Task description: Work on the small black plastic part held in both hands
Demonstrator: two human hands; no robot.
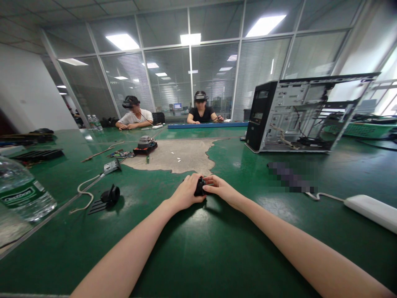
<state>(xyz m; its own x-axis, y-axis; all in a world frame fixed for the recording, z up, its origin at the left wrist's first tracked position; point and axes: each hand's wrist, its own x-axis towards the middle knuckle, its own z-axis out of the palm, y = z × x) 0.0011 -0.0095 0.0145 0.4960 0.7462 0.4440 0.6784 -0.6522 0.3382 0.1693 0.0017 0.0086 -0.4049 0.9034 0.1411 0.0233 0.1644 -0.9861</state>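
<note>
A small black part [199, 188] is held between my two hands over the green table [186, 248]. My left hand [188, 192] wraps round it from the left. From the right, my right hand [219, 187] touches it with thumb and fingertips. What the part is cannot be made out, since the fingers cover much of it. To the left lies a black piece with a round end and flat prongs [107, 199], and beyond it a small metal box [111, 166] with a pale cable.
An open computer case [263, 118] stands at the right, near a green basket [369, 130]. A white power strip [374, 211] lies at the right edge. A water bottle [23, 194] is at the left. A fan-like part [145, 145] sits farther back. Two people sit across the table.
</note>
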